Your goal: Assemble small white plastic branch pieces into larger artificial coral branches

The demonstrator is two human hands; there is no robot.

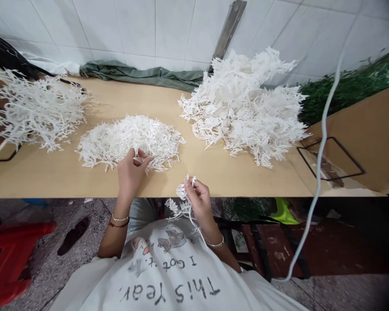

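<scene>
My left hand [131, 172] reaches to the front edge of the middle pile of small white plastic sprigs [132, 134]. Its thumb and fingers are pinched together on a small white sprig there, partly lost against the pile. Just past the table's front edge, my right hand [198, 201] is closed around a white plastic branch [182, 191]. Tufted ends of that branch stick out above and to the left of the fingers, and its thin stems hang down over the shirt.
A larger heap of white plastic foliage [246, 108] lies right, and bare white branched stems [42, 108] lie left on the tan tabletop [201, 160]. Green plastic foliage [350, 93] sits far right. A white cable [324, 125] hangs in front. A red stool [16, 255] stands lower left.
</scene>
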